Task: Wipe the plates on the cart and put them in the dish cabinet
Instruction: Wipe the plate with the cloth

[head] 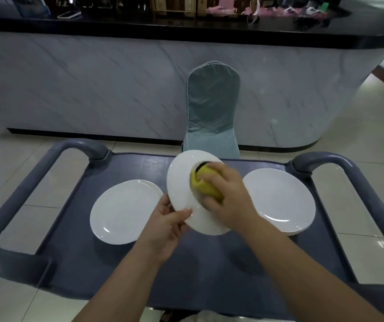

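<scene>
A white plate (181, 182) is tilted up above the middle of the grey-blue cart (140, 263). My left hand (167, 226) grips its lower rim, thumb on the front face. My right hand (228, 196) holds a yellow sponge (206, 184) with a dark backing and presses it against the plate's face. A second white plate (123, 212) lies flat on the cart to the left. On the right, a small stack of white plates (281, 201) lies flat.
The cart has looped grey handles at the left (7, 219) and right (372, 205) ends. Behind it stands a chair with a teal cover (211, 112) against a marble-fronted counter (93, 84) with a black top. Tiled floor surrounds the cart.
</scene>
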`<action>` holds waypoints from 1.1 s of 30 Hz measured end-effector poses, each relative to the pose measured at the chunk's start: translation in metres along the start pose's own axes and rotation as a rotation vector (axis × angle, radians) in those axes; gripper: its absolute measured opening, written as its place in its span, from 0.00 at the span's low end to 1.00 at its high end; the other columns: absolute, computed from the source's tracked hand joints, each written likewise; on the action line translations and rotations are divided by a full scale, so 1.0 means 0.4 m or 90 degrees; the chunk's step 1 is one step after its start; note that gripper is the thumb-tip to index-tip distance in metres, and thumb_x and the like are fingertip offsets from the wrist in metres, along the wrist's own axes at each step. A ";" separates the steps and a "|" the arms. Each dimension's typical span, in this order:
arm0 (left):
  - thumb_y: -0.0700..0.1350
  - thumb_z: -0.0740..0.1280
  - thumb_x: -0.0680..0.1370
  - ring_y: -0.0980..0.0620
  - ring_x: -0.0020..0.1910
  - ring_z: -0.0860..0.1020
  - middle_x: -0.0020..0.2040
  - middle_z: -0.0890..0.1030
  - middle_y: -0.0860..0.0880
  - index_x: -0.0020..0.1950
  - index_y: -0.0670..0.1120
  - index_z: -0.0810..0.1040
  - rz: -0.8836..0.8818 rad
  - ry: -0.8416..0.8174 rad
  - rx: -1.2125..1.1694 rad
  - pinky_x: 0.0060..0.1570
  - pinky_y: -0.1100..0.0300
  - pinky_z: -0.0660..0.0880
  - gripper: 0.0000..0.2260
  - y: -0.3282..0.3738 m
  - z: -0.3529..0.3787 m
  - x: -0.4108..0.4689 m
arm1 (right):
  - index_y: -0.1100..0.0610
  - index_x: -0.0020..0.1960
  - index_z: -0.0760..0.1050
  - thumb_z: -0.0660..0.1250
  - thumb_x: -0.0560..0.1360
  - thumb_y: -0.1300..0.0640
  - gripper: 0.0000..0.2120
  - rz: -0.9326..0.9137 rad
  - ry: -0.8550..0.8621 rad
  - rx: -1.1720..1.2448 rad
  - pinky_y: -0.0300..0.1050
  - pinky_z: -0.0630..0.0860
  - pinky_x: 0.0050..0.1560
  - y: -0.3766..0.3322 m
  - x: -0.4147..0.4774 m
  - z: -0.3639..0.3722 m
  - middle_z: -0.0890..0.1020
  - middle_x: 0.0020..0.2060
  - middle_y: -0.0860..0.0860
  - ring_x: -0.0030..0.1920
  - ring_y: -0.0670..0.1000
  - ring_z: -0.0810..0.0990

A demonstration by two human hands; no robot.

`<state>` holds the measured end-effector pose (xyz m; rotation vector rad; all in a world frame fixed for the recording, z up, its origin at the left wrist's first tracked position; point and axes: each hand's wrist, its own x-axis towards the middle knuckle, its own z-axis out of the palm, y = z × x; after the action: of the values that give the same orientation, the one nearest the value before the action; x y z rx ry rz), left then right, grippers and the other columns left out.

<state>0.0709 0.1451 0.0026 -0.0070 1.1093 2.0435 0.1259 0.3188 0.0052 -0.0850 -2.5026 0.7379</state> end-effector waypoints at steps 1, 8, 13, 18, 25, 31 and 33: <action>0.29 0.71 0.67 0.45 0.49 0.83 0.54 0.82 0.40 0.62 0.43 0.74 0.011 0.003 -0.006 0.46 0.53 0.82 0.25 0.012 -0.009 0.004 | 0.52 0.59 0.77 0.67 0.69 0.54 0.18 -0.068 -0.044 0.002 0.49 0.67 0.64 -0.004 -0.034 0.003 0.74 0.64 0.55 0.60 0.58 0.73; 0.31 0.70 0.66 0.45 0.52 0.82 0.56 0.82 0.41 0.62 0.42 0.74 -0.003 -0.014 0.014 0.46 0.53 0.82 0.25 -0.003 -0.015 -0.001 | 0.56 0.56 0.80 0.64 0.70 0.52 0.17 0.043 -0.001 -0.021 0.59 0.70 0.63 0.126 -0.027 -0.080 0.75 0.62 0.54 0.60 0.58 0.73; 0.30 0.70 0.68 0.43 0.52 0.81 0.55 0.81 0.39 0.62 0.43 0.73 0.014 -0.011 0.022 0.50 0.49 0.80 0.24 0.017 -0.006 0.008 | 0.54 0.56 0.79 0.67 0.70 0.55 0.14 -0.081 0.004 0.029 0.51 0.67 0.65 -0.023 -0.022 0.003 0.75 0.63 0.56 0.61 0.59 0.73; 0.29 0.71 0.67 0.44 0.53 0.81 0.56 0.81 0.40 0.62 0.43 0.74 0.012 -0.001 0.015 0.52 0.50 0.80 0.25 0.016 -0.040 0.004 | 0.51 0.57 0.78 0.67 0.69 0.57 0.16 -0.038 -0.033 0.030 0.52 0.69 0.63 0.114 -0.102 -0.047 0.74 0.63 0.53 0.60 0.52 0.72; 0.29 0.71 0.68 0.43 0.54 0.80 0.57 0.80 0.39 0.64 0.42 0.72 0.006 -0.020 0.043 0.52 0.48 0.81 0.25 0.001 -0.017 0.014 | 0.56 0.58 0.79 0.65 0.70 0.55 0.17 -0.030 0.025 0.043 0.47 0.65 0.67 -0.009 0.024 0.026 0.73 0.64 0.54 0.62 0.56 0.71; 0.32 0.70 0.66 0.44 0.54 0.81 0.57 0.81 0.40 0.63 0.43 0.74 -0.003 -0.005 0.058 0.47 0.52 0.81 0.26 0.011 -0.055 0.014 | 0.51 0.57 0.76 0.67 0.71 0.56 0.15 -0.078 -0.025 0.038 0.55 0.71 0.60 0.125 -0.104 -0.017 0.74 0.62 0.53 0.58 0.59 0.75; 0.32 0.70 0.66 0.42 0.56 0.80 0.60 0.80 0.39 0.64 0.43 0.73 -0.016 -0.007 0.089 0.50 0.50 0.81 0.27 -0.004 -0.045 0.014 | 0.51 0.57 0.76 0.65 0.69 0.55 0.17 0.052 0.039 0.024 0.56 0.70 0.62 0.139 -0.055 -0.005 0.75 0.61 0.55 0.57 0.61 0.75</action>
<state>0.0619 0.1363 -0.0114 0.0597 1.2371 1.9380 0.1411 0.3626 -0.0328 -0.1946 -2.4381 0.8036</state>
